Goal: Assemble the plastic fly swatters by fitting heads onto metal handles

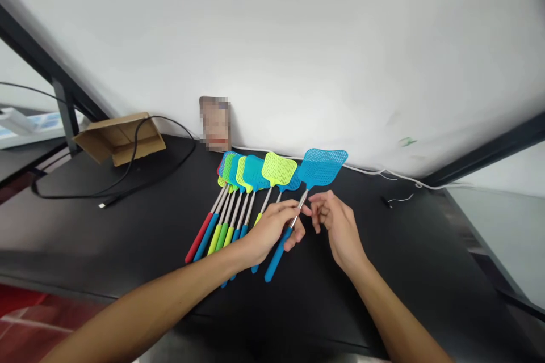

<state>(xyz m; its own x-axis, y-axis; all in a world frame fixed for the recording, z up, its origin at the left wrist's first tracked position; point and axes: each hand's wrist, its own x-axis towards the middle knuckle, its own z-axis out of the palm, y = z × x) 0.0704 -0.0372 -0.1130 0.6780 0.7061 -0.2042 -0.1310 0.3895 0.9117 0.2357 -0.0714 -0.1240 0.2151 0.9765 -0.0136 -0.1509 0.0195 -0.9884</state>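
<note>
A blue fly swatter (322, 168) has a mesh head, a metal shaft and a blue handle, and it tilts with its head up to the right. My left hand (276, 226) is closed around its shaft, just above the handle. Close to the shaft on the other side is my right hand (336, 221), its fingers loosely bent and apart with nothing in them. Several more fly swatters lie fanned out to the left, among them a yellow-green one (279, 169) and a red-handled one (198, 238). My left hand and forearm hide parts of their handles.
On the black table (404, 272), an open cardboard box (138, 139) lies at the back left. A black cable (170, 174) loops around it. A pixelated upright item (215, 123) leans on the white wall (272, 57). A white cable (361, 170) runs along the wall's foot.
</note>
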